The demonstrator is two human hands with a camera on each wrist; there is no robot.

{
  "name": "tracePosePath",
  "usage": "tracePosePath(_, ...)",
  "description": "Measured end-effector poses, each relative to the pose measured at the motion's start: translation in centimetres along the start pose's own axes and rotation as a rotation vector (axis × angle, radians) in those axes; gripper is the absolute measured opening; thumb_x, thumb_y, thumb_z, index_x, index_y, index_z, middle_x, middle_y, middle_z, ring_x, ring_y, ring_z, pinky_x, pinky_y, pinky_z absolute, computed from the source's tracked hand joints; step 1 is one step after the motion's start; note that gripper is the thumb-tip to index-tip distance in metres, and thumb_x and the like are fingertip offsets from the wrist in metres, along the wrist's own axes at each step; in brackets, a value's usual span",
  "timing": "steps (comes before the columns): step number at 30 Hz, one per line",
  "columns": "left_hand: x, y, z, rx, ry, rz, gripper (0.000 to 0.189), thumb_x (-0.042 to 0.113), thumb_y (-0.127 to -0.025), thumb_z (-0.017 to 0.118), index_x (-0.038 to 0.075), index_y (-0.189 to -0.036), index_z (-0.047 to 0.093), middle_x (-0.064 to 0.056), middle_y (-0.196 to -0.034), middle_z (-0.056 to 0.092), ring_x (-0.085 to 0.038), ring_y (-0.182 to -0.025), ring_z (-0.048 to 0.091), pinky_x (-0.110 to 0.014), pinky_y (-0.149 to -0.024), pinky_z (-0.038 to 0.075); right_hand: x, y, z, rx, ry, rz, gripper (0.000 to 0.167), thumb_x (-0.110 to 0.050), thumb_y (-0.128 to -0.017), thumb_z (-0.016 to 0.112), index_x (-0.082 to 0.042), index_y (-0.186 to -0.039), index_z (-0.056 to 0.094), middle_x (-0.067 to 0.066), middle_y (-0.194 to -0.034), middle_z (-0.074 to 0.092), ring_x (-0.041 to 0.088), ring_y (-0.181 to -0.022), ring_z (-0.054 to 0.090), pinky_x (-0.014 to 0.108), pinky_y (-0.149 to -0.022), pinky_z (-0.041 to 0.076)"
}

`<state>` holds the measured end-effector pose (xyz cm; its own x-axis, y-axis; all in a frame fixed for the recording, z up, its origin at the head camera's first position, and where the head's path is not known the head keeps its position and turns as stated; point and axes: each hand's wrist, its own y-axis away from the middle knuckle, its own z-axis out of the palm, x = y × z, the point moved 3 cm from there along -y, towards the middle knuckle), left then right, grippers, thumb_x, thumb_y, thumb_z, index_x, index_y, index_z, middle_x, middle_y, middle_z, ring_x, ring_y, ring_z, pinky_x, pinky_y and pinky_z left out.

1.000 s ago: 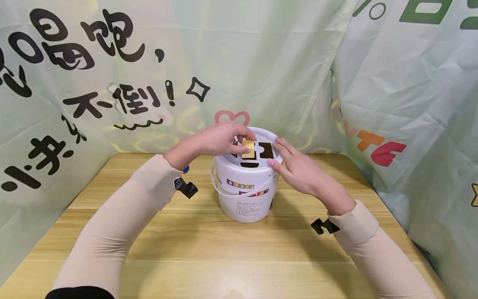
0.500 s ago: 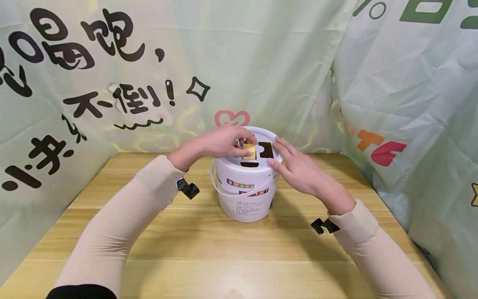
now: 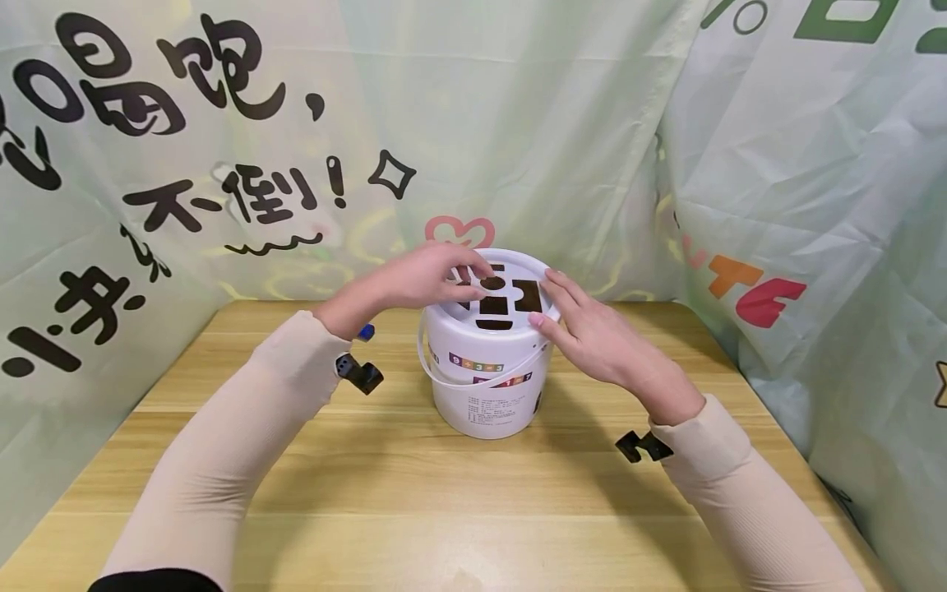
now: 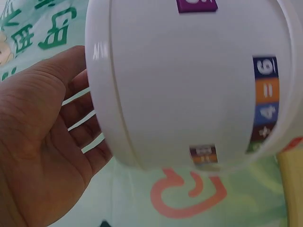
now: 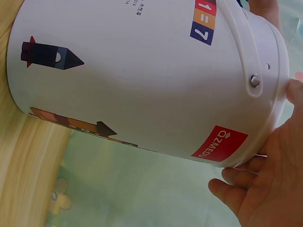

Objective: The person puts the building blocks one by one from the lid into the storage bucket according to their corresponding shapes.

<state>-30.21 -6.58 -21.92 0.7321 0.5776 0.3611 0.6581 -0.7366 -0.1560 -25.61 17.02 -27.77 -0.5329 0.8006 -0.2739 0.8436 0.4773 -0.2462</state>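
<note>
A white plastic bucket [image 3: 488, 415] stands upright on the wooden table, its lid [image 3: 521, 265] pierced by dark holes of different shapes. My left hand [image 3: 418, 278] hovers over the lid's left side with thumb and fingers apart and nothing between them. Just right of its fingertips are a round hole [image 3: 492, 284] and a square hole [image 3: 493, 306]. My right hand [image 3: 595, 341] rests against the lid's right rim, fingers extended. In the right wrist view, its thumb and fingers touch the rim of the bucket [image 5: 142, 85].
A thin white handle [image 3: 447, 381] hangs down the bucket's front. The wooden table [image 3: 473, 518] spreads around it. Printed cloth [image 3: 547, 123] encloses the back and sides.
My left hand pinched a yellow block over the square hole, lowered it in and let go; the block is out of sight. The hand drew back left, fingers parting. My right hand stayed put.
</note>
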Motion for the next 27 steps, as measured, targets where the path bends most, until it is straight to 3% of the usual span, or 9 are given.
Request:
tracePosePath(8, -2.6, 2.5, -1.0, 0.112, 0.027, -0.065, 0.037, 0.027, -0.094, 0.068, 0.007, -0.124, 0.064, -0.006, -0.113, 0.066, -0.022, -0.101, 0.061, -0.04, -0.086, 0.05, -0.1, 0.0, -0.1, 0.006, -0.008, -0.006, 0.075, -0.059, -0.101, 0.032, -0.007, -0.154, 0.025, 0.009, -0.162, 0.015, 0.034, -0.143, 0.025, 0.051, -0.112, 0.028)
tracePosePath(13, -4.7, 4.0, -1.2, 0.162, 0.044, -0.107, 0.036, 0.027, -0.094, 0.068, 0.007, -0.123, 0.065, -0.008, -0.115, 0.065, -0.026, -0.106, 0.058, -0.047, -0.09, 0.048, -0.1, 0.0, -0.1, 0.006, -0.011, -0.001, 0.075, -0.059, -0.101, 0.032, -0.006, -0.154, 0.025, 0.009, -0.161, 0.016, 0.034, -0.143, 0.026, 0.051, -0.112, 0.028)
tracePosePath(27, -11.9, 8.4, -0.3, 0.197, 0.054, -0.286, 0.04, 0.027, -0.096, 0.065, 0.003, -0.127, 0.061, -0.014, -0.126, 0.061, -0.03, -0.11, 0.057, -0.049, -0.095, 0.045, -0.2, 0.1, -0.1, -0.001, -0.008, 0.006, 0.075, -0.059, -0.101, 0.032, -0.006, -0.154, 0.025, 0.008, -0.162, 0.015, 0.035, -0.143, 0.026, 0.052, -0.112, 0.028)
